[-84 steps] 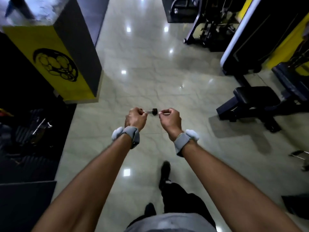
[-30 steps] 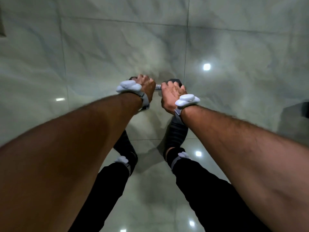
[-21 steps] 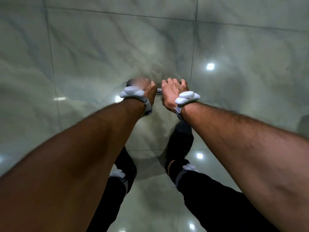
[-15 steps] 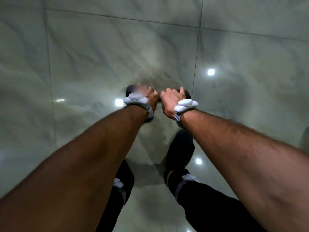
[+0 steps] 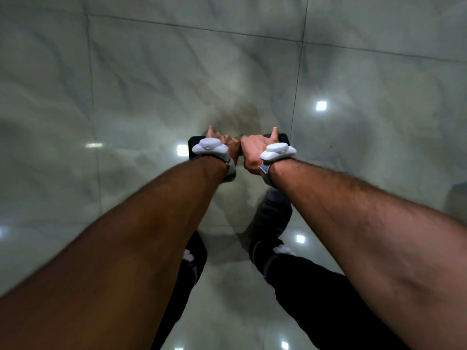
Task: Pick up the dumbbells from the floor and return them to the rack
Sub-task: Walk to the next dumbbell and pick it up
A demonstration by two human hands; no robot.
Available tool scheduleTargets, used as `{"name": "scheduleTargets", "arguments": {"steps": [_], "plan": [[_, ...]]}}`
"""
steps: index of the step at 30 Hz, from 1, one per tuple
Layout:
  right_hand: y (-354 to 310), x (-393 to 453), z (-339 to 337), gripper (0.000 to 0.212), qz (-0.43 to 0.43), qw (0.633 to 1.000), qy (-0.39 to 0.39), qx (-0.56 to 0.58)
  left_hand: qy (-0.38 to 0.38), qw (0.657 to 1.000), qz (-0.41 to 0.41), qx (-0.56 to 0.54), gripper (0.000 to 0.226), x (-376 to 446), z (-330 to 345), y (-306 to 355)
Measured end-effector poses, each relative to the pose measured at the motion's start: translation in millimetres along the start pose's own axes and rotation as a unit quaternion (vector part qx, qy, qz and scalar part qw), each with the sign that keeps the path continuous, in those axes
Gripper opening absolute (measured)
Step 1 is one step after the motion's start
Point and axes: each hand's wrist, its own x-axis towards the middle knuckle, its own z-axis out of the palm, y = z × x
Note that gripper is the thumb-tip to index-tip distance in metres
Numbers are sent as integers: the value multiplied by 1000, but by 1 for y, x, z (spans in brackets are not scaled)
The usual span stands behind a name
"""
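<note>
Both arms reaching straight down. Left hand (image 5: 222, 145) and right hand (image 5: 255, 151) sitting side by side on dumbbell (image 5: 283, 138) at 12 o'clock, fingers loosening, thumbs sticking up. Dumbbell lying crosswise on marble floor (image 5: 126, 84), black ends peeking out at 9 and 3. Shoe (image 5: 274, 213) below at 6.

One head-worn wide-angle camera looks steeply down along both outstretched forearms at the tiled floor (image 5: 141, 79). The forearms fill the lower frame, close to the lens; the legs show beneath them.
</note>
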Motion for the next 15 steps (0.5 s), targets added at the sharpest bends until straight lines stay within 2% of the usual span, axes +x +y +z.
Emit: {"name": "scheduleTargets", "arguments": {"steps": [3, 5, 6, 7, 9, 12, 15], "plan": [[-6, -44, -27, 23, -17, 1000, -10, -10, -6, 1000, -13, 6, 33, -50, -30, 2], [-11, -78, -42, 16, -36, 998, 41, -10, 4, 999, -39, -9, 35, -85, -52, 4], [-15, -95, -51, 7, -41, 997, 66, -14, 10, 998, -59, -12, 32, -103, -64, 7], [-22, -120, -67, 7, -47, 995, 87, -20, 25, 997, -78, -16, 26, -134, -85, 8], [-33, -157, -91, 19, -42, 993, 107, -32, 31, 995, -95, -23, 16, -173, -113, 8], [-49, -213, -125, 22, -43, 987, 145, -51, 0, 995, -92, -30, 9, -219, -137, 2], [-67, -276, -168, 24, -47, 984, 157, -74, 33, 993, -102, -41, 8, -274, -168, -1]]}}
